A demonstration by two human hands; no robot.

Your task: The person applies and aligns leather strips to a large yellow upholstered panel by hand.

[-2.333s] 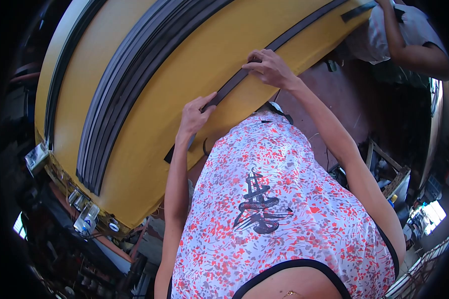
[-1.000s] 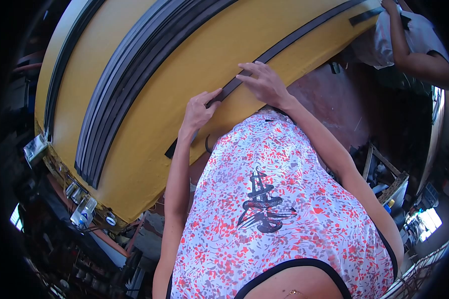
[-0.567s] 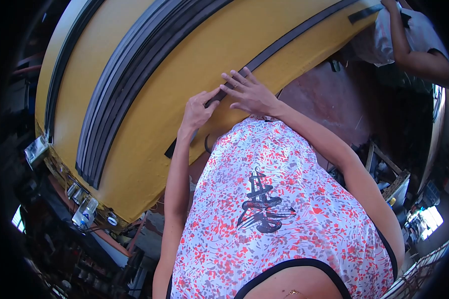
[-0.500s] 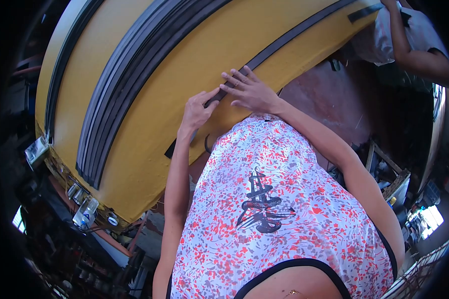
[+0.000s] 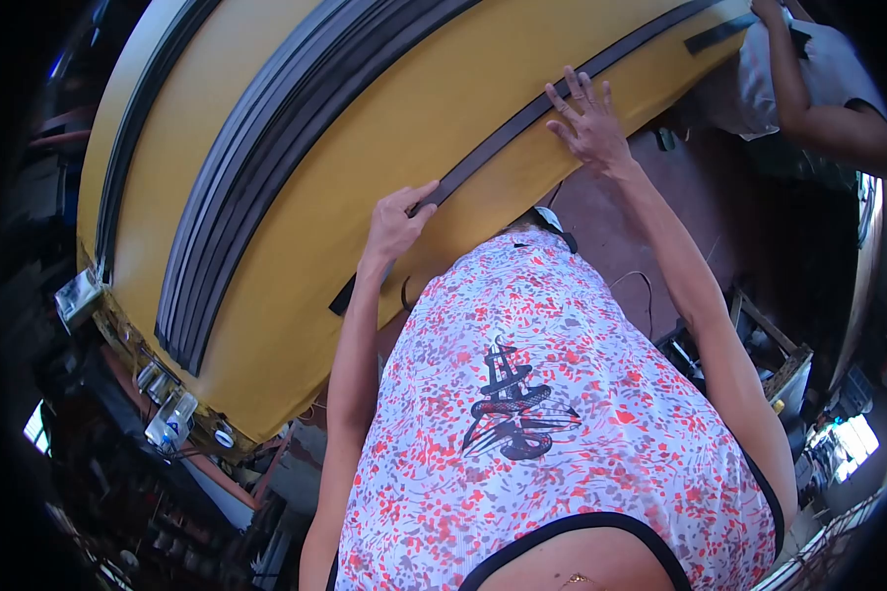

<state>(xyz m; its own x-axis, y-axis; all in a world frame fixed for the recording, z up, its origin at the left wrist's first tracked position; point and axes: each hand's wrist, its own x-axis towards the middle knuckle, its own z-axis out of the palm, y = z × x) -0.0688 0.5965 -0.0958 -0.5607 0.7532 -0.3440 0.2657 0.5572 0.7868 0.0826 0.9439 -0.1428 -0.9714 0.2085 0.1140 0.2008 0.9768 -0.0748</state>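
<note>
A long dark strip point(image 5: 508, 130) runs diagonally across the yellow-covered table point(image 5: 365, 167). My left hand point(image 5: 396, 225) grips it near its lower part, index finger along the top and thumb beside it. Farther up, my right hand point(image 5: 593, 128) lies with fingers spread, its fingertips on or just over the strip. To the left, a bundle of similar dark strips point(image 5: 256, 138) lies side by side in a curve. The short dark end of a strip point(image 5: 342, 295) shows beside my left forearm.
Another dark band point(image 5: 123, 148) lies along the table's far left. At top right a co-worker point(image 5: 818, 89) in a light shirt stands by the table, near a short dark piece point(image 5: 716, 35). Small containers point(image 5: 170, 422) sit off the lower left edge.
My right hand has slid up and right along the strip, away from my left hand. My left hand has stayed nearly in place, still gripping the strip.
</note>
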